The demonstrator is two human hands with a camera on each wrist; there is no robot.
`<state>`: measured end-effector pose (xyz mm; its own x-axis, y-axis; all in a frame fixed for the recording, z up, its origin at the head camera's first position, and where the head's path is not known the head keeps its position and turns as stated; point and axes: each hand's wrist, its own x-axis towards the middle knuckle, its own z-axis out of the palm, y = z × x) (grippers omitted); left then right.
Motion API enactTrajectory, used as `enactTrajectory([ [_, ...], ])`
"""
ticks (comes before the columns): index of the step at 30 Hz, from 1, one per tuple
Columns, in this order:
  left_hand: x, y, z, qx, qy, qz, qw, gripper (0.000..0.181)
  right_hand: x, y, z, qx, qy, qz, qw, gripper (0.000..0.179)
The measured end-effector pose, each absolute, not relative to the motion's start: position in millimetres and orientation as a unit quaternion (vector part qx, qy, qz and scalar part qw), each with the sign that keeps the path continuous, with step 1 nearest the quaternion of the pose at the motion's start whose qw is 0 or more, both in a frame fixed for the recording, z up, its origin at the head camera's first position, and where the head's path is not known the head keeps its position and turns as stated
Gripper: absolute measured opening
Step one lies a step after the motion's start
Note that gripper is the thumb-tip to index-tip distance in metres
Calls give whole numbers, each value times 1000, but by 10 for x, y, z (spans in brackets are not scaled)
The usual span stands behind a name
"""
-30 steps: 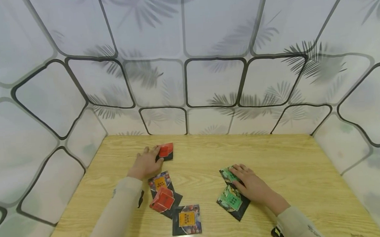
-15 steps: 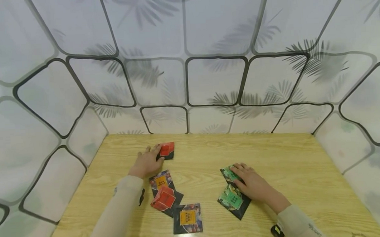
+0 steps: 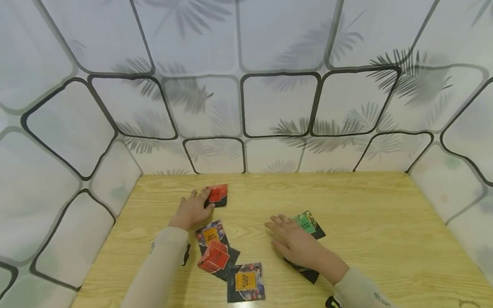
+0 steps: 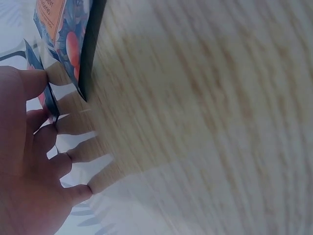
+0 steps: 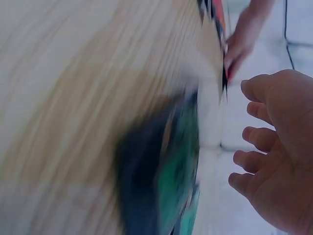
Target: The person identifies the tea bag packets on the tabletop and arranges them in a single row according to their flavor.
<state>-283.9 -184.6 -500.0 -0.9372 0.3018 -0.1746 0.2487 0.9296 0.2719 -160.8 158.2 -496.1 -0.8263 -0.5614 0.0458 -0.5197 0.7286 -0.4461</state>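
Note:
My left hand [image 3: 194, 210] rests at a red-and-black packet [image 3: 218, 195] toward the far left, fingers on its left part and thumb at its near edge. In the left wrist view the fingers [image 4: 62, 164] reach down to the wood, with the packet's dark edge [image 4: 51, 102] by the thumb. My right hand [image 3: 297, 244] hovers palm down, fingers spread and holding nothing, over the nearer green packet [image 3: 308, 274], hiding most of it. Just beyond it lies the other green packet [image 3: 308, 224], tilted on the table. The right wrist view shows a blurred green packet [image 5: 178, 176] below the loose fingers.
On the wooden table [image 3: 385, 240], a red packet [image 3: 215, 258] overlaps an orange-labelled packet [image 3: 210, 232]. Another orange-labelled packet [image 3: 246, 283] lies nearest the front. Patterned cloth walls [image 3: 277, 106] enclose the back and sides.
My right hand has come off the far green packet and moved left over the nearer one. The far green packet now sits farther right, turned. My left hand stays on the red packet.

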Motion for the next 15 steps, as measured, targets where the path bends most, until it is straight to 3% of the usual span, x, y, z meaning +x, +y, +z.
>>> enactTrajectory([
  [15, -2820, -1844, -4955, 127, 977, 127, 114, 68, -1476, 622, -4925, -408, 896, -144, 98, 57],
])
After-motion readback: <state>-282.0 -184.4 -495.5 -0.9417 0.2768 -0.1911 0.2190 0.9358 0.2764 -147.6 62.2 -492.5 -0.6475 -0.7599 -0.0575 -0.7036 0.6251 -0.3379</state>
